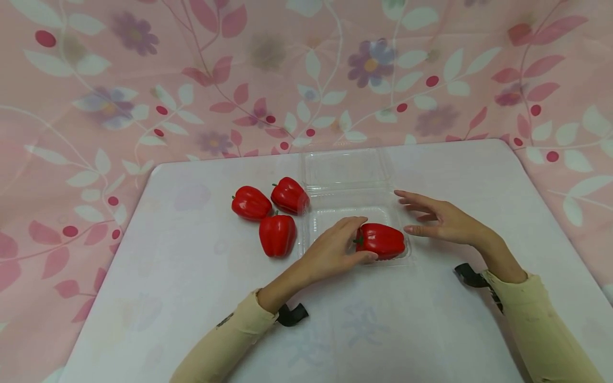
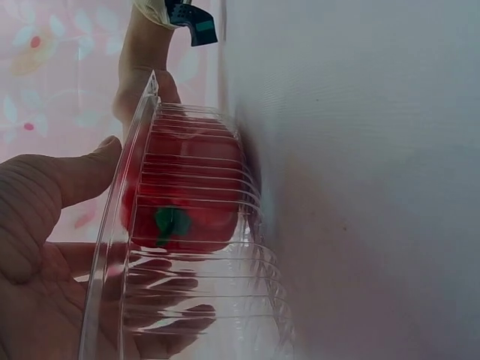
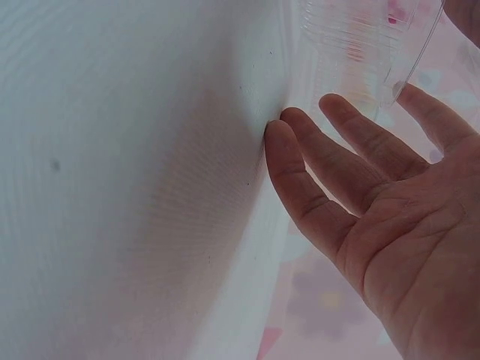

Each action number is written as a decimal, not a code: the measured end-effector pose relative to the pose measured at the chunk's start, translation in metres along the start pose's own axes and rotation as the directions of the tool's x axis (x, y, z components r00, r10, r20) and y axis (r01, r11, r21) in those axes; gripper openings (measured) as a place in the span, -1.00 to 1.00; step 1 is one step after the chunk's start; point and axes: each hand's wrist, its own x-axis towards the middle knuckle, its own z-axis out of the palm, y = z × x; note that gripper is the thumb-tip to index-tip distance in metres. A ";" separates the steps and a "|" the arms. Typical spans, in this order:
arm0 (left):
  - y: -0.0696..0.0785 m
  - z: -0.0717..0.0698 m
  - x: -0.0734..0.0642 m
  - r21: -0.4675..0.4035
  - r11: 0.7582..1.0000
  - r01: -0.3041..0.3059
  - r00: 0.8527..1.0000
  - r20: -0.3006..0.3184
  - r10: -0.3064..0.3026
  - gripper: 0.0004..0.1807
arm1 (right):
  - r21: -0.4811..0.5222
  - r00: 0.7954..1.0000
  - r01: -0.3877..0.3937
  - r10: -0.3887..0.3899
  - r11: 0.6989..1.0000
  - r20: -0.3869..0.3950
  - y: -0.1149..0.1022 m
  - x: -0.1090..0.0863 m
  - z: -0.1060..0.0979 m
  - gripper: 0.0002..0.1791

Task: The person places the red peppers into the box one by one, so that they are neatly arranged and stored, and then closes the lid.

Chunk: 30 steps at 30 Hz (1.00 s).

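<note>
A red bell pepper [image 1: 381,241] lies on its side in the base of a clear plastic clamshell container [image 1: 330,215], its green stem [image 2: 172,222] pointing toward my left hand [image 1: 337,244]. That hand reaches over the base at the stem end, thumb on the near side and fingers on the far side. Through the ribbed wall in the left wrist view, the fingers [image 2: 169,341] show inside, apart from most of the pepper, and the thumb sits above the rim. My right hand [image 1: 442,219] hovers just right of the container, fingers extended, holding nothing.
Three more red bell peppers, one at the left [image 1: 251,203], one at the back [image 1: 289,195] and one in front [image 1: 278,235], lie left of the container. Its lid [image 1: 346,167] is folded back on the white table [image 1: 191,298]. A pink floral curtain [image 1: 268,69] hangs behind.
</note>
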 end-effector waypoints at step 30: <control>-0.017 -0.023 -0.027 -0.016 0.985 -0.171 0.983 -0.066 0.169 -0.29 | -0.007 1.000 -0.003 0.003 1.000 -0.001 -0.001 -0.001 0.000 -0.11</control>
